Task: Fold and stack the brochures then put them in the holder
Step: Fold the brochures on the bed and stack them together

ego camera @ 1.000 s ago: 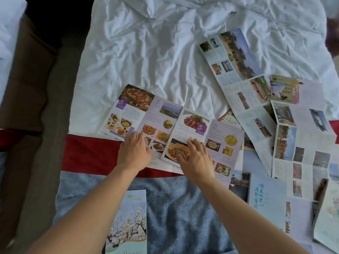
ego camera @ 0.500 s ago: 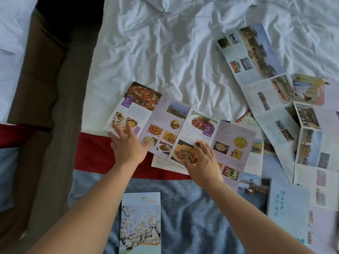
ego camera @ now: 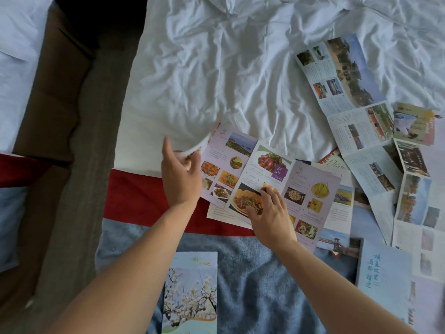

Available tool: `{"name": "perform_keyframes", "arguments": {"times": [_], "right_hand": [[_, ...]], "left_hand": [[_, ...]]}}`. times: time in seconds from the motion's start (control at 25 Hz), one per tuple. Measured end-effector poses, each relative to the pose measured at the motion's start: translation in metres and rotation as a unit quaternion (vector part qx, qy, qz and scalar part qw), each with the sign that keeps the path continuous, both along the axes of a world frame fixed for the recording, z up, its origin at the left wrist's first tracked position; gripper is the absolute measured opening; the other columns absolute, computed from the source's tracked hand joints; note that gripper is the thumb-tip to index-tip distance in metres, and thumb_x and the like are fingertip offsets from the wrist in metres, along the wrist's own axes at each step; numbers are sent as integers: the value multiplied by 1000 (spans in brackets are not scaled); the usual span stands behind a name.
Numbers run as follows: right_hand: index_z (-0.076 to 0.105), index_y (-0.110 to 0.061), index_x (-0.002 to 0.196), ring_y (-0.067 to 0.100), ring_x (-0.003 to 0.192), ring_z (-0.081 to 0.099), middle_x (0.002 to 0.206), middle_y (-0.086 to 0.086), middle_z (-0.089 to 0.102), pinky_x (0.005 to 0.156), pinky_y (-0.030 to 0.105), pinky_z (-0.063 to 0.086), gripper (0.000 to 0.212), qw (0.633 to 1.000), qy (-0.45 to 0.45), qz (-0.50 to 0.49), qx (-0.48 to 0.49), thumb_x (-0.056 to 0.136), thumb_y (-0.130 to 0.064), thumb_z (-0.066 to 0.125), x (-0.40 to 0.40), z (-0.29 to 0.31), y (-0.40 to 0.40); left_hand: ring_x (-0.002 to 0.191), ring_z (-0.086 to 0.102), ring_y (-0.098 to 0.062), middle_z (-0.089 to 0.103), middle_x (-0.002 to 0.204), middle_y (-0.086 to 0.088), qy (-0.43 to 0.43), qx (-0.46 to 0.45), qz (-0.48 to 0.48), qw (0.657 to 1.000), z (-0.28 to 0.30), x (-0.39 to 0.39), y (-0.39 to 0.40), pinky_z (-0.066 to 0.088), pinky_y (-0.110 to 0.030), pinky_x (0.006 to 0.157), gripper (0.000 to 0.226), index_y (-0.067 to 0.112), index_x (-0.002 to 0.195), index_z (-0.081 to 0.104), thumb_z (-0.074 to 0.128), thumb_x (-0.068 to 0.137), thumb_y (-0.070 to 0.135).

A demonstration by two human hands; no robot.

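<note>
An unfolded food brochure (ego camera: 272, 179) with pictures of dishes lies across the bed's white sheet and red band. My left hand (ego camera: 180, 174) pinches its leftmost panel (ego camera: 197, 141) and holds it lifted, white underside up and blurred. My right hand (ego camera: 269, 213) presses flat on the brochure's middle panel. A folded brochure with white blossoms (ego camera: 190, 292) lies on the blue blanket between my forearms. No holder is in view.
Several more unfolded brochures (ego camera: 356, 97) overlap on the right of the bed, with a blue one with writing (ego camera: 382, 273) at the lower right. The bed's left edge drops to a brown floor gap (ego camera: 72, 165). A second bed (ego camera: 16, 68) lies far left.
My left hand has taken the brochure's left panel by its edge and raised it off the bed, swinging it over to the right. My right hand stays pressed on the middle panel.
</note>
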State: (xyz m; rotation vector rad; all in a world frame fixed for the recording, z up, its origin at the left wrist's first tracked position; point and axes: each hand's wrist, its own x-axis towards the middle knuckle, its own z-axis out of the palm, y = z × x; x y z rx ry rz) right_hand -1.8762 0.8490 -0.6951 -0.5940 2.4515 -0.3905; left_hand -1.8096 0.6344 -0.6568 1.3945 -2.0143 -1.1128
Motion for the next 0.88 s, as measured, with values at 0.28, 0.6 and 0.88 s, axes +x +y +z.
{"name": "perform_keyframes", "arguments": {"times": [0.28,0.6,0.88], "right_hand": [[31,-17,155,19,154,4,166,2,18,125,41,11,68,1000,-11,18,-11,100,-56,40,5,2,0],[24,-20,154,21,143,33,158,1,32,113,40,36,81,992,-58,-56,-99,87,-55,54,6,12,10],[22,-13,153,30,149,18,162,10,21,119,56,21,78,986,20,-164,0,91,-43,59,-21,25,30]], "left_hand": [[133,44,-30,49,146,-8,-243,-5,-225,944,-22,11,13,42,-46,106,53,16,144,44,51,96,39],[101,61,-32,63,117,-10,-222,143,-54,963,-24,5,-1,53,-42,82,30,12,118,55,53,91,22],[73,63,-22,65,89,-5,-66,253,66,963,2,-10,20,43,-28,52,16,17,90,55,46,78,11]]}}
